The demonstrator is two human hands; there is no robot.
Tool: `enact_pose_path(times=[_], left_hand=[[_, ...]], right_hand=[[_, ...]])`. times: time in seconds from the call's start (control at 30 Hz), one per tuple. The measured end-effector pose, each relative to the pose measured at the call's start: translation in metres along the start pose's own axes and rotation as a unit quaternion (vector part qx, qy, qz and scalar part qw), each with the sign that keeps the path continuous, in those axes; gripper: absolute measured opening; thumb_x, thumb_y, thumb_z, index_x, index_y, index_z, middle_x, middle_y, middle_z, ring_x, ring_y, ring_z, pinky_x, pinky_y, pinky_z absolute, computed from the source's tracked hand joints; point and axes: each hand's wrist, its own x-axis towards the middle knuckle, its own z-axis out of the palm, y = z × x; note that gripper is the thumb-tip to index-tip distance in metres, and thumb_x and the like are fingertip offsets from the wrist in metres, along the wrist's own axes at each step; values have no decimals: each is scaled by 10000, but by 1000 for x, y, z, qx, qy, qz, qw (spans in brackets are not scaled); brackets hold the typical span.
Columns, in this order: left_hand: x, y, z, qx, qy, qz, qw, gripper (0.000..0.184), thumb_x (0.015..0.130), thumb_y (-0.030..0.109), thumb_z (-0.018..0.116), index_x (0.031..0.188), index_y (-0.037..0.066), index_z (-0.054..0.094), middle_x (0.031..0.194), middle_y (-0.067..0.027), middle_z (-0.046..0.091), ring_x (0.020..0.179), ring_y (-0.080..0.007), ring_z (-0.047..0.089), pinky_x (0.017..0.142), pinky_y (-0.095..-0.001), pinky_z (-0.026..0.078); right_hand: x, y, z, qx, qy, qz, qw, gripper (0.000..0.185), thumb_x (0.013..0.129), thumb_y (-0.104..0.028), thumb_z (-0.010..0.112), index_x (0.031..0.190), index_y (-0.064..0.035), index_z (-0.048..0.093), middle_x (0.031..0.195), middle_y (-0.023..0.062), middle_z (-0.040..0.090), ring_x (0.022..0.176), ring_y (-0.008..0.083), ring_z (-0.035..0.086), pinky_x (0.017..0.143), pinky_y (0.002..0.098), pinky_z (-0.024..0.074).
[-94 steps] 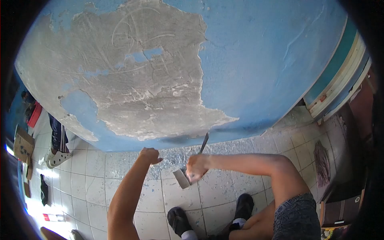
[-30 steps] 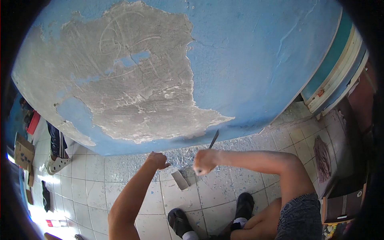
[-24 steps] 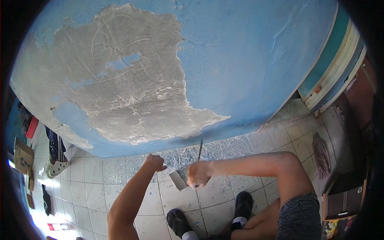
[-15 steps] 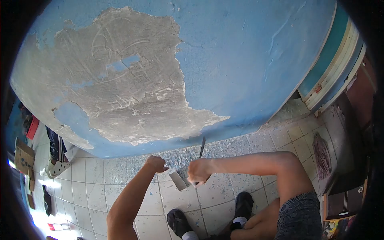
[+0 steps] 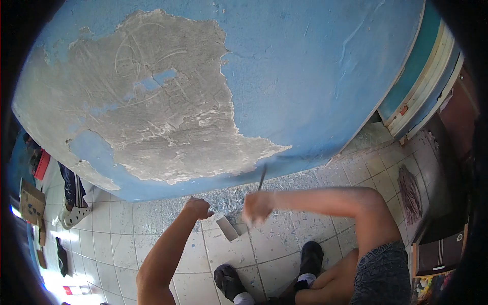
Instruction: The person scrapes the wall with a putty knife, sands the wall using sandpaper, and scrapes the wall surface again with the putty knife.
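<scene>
My left hand [image 5: 197, 208] is closed low by the foot of the wall, thumb side toward a flat grey rectangular piece [image 5: 227, 229] with a whitish upper end. Whether the fingers grip that piece I cannot tell. My right hand [image 5: 258, 207], smeared by motion, is closed around a thin dark tool [image 5: 263, 178] that sticks up toward the wall; its kind is not clear. Behind both hands rises a blue wall [image 5: 305, 91], with a large grey bare patch [image 5: 178, 117] where paint has come off. Paint flakes [image 5: 290, 195] litter the floor along its base.
My feet in dark sandals [image 5: 311, 256] stand on white floor tiles [image 5: 188, 249]. A crumpled cloth [image 5: 409, 195] lies at right, near a dark cabinet [image 5: 439, 249]. Someone's foot in a light clog [image 5: 76, 216] is at left, with a cardboard box [image 5: 32, 201] beyond.
My right hand has moved slightly up and right, and the dark tool has shifted right with it. My left hand and the grey piece stay nearly in place.
</scene>
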Motion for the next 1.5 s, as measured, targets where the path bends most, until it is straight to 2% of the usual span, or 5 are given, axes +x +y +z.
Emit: enact_pose_path(times=[0.5, 0.8, 0.97, 1.33, 1.5], left_hand=[[-6, 6, -8, -11, 3, 3, 1000, 532, 936, 565, 519, 1075, 97, 733, 1154, -122, 698, 1147, -303, 626, 999, -471, 443], [-1, 12, -9, 6, -2, 8, 1000, 528, 944, 560, 507, 1119, 108, 718, 1188, -116, 686, 1177, -291, 609, 1011, -464, 434], [-3, 13, -14, -4, 15, 22, 1000, 529, 943, 560, 508, 1115, 107, 720, 1189, -118, 685, 1171, -286, 612, 1011, -456, 433], [11, 20, -8, 6, 19, 30, 999, 537, 938, 575, 509, 1097, 110, 724, 1168, -118, 694, 1145, -291, 630, 1004, -449, 435], [12, 24, -12, 9, 19, 28, 999, 532, 944, 569, 500, 1088, 109, 724, 1167, -115, 694, 1144, -289, 630, 1001, -453, 436]], right_hand=[[-28, 24, -5, -129, -37, 161, 978, 340, 802, -364, 670, 641, -69, 621, 692, 136, 675, 700, 315, 689, 659, 453, 552], [-1, -2, 25, -13, 86, -36, 996, 311, 830, -371, 649, 682, -98, 639, 661, 122, 665, 669, 305, 679, 633, 436, 559], [-57, 20, -34, -54, 91, 284, 953, 260, 791, -294, 586, 661, -83, 666, 662, 159, 643, 630, 360, 649, 631, 474, 519], [-10, -35, 11, -10, 86, -34, 996, 300, 810, -356, 636, 656, -100, 642, 648, 122, 649, 647, 320, 659, 636, 452, 538], [-48, -1, -16, -57, 20, 136, 989, 468, 836, -453, 606, 567, -70, 630, 608, 147, 632, 592, 346, 634, 606, 479, 524]])
